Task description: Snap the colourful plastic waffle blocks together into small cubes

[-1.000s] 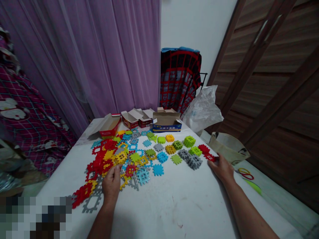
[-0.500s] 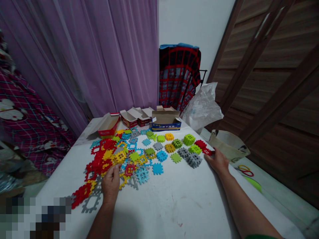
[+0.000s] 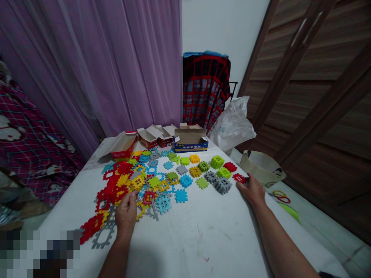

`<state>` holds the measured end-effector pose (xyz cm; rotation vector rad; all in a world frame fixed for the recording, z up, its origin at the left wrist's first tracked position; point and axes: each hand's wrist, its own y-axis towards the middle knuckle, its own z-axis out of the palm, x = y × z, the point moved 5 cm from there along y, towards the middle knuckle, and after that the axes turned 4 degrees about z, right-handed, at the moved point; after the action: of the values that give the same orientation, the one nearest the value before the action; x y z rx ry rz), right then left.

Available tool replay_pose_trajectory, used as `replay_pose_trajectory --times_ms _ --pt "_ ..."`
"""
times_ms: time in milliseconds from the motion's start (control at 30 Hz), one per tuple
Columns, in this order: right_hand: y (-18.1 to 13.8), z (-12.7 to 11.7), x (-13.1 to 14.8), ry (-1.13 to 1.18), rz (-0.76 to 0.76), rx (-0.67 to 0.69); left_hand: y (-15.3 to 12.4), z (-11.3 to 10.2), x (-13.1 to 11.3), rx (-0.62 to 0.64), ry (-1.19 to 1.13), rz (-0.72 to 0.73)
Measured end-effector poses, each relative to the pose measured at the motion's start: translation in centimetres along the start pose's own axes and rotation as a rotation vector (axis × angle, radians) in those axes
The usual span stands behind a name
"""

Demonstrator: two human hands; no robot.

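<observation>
My left hand (image 3: 126,212) is at the near edge of a heap of plastic interlocking blocks, its fingers curled and pinched at the lower edge of a yellow window block (image 3: 136,183). At the table's right edge, my right hand (image 3: 252,190) has thumb and forefinger around a red block (image 3: 239,178). Just beyond it lies a red stack (image 3: 230,166). To its left are grey stacks (image 3: 223,185) and lime-green stacks (image 3: 217,161). Red, yellow, grey and blue pieces overlap around my left hand, including a light blue window block (image 3: 164,204).
Open cardboard boxes, one red (image 3: 125,148) and one blue (image 3: 190,146), stand along the back of the white table (image 3: 185,239). A clear plastic bag (image 3: 232,125) stands behind the right edge. An open cream bag (image 3: 262,168) sits beyond that edge, near brown cabinet doors.
The whole view has shifted slightly left. The red block at my right hand now shows a little more apart from the red stack. My left hand stays by the yellow block.
</observation>
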<state>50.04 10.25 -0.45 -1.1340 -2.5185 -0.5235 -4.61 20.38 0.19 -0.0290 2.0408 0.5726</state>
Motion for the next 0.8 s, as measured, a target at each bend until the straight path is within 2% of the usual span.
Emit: replay_pose_trajectory --times_ms 133,333,533,700,800 --pt "-0.1 -0.4 -0.2 0.124 0.019 -0.051 -0.1 -0.1 -0.2 -0.002 0.003 0.0" --pt "-0.4 -0.9 -2.9 0.553 0.263 -0.264 0.0 -0.1 -0.2 0.0 0.006 0.007" --pt "-0.4 -1.0 -3.3 0.623 0.3 -0.27 0.0 0.0 0.1 -0.008 -0.028 -0.024" --pt "-1.7 -2.6 -1.7 0.582 0.319 -0.321 -0.2 0.1 0.0 -0.012 -0.093 -0.006" --pt "-2.7 -3.8 2.0 0.591 0.177 -0.357 -0.2 0.2 0.0 -0.02 -0.106 -0.002"
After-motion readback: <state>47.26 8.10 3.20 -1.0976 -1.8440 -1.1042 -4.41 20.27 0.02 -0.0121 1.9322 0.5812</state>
